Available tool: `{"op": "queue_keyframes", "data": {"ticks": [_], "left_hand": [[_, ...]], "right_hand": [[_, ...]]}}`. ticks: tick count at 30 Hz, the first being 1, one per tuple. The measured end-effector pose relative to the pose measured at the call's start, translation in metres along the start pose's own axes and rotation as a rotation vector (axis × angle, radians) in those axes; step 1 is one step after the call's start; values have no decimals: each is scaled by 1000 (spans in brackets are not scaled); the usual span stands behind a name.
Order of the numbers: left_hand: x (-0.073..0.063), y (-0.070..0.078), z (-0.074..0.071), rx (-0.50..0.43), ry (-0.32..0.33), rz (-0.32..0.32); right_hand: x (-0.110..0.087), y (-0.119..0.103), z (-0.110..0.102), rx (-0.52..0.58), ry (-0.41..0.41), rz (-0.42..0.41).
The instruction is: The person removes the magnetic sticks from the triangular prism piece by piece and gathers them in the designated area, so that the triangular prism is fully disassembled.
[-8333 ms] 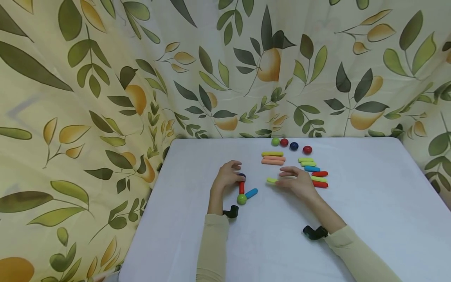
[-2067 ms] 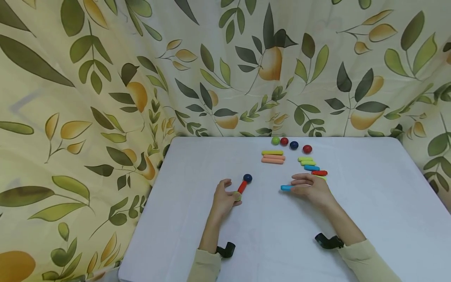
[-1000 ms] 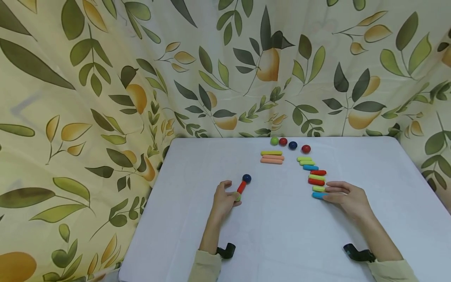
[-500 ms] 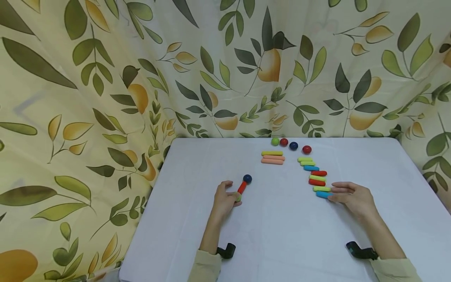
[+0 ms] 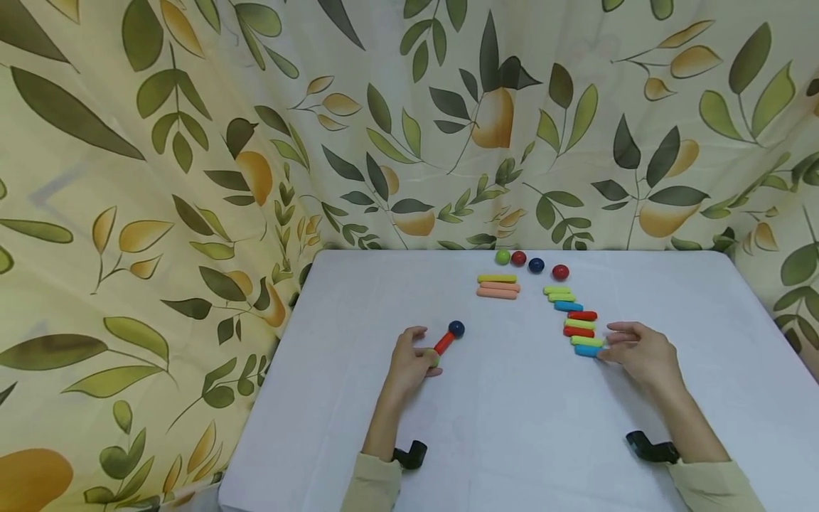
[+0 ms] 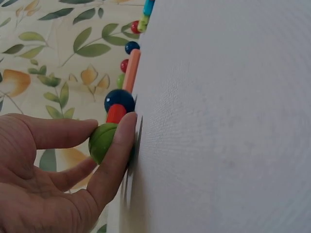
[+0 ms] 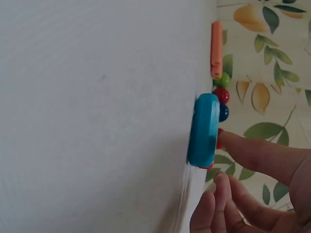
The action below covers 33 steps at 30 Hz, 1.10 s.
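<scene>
My left hand (image 5: pixel 409 363) pinches a green ball (image 6: pixel 101 143) between thumb and finger. A red stick (image 5: pixel 444 344) runs from that ball to a dark blue ball (image 5: pixel 456 328), the three joined as one piece low over the white table. My right hand (image 5: pixel 646 359) is beside the near end of a column of short sticks, its fingers relaxed and apart. Its thumb tip is close by the end of a blue stick (image 7: pixel 204 130); whether it touches cannot be told. A yellow-green stick (image 5: pixel 586 341) lies just behind the blue one.
More red, yellow-green and blue sticks (image 5: pixel 568 306) continue the column toward the back. Two salmon sticks (image 5: pixel 497 293) and a yellow stick (image 5: pixel 496 279) lie left of it. Loose green, red and dark blue balls (image 5: pixel 536 265) line the table's (image 5: pixel 512 441) far edge, before a leaf-print curtain (image 5: pixel 422 107).
The blue stick has left the green ball; my right hand carried it right to the column's near end and loosened its fingers. My left hand shifted from the dark blue ball to the green one.
</scene>
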<state>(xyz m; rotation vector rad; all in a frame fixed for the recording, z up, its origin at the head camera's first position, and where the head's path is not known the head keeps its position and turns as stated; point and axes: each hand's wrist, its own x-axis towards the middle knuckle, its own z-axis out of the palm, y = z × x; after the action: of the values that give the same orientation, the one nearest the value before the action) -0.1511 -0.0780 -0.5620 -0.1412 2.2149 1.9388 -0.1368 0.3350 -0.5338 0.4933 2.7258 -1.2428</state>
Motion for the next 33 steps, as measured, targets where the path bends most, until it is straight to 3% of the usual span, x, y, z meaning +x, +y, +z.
{"op": "queue_keyframes", "data": {"ticks": [7,13,19,25,33], "left_hand": [[5,3,-2,40,-49,20],[11,11,-6,103,-105,46],[16,11,-8,197,-154,112],[21,11,-10,319,-220,154],[32,11,-9,301,-305,167]], "right_hand": [[-8,-26,4,21,48,-111],[-9,-50,18,31,-8,-241],[-2,-64,42,42,-86,-321],[9,-84,71,55,-226,-294],[15,-105,111,120,-327,-227]]}}
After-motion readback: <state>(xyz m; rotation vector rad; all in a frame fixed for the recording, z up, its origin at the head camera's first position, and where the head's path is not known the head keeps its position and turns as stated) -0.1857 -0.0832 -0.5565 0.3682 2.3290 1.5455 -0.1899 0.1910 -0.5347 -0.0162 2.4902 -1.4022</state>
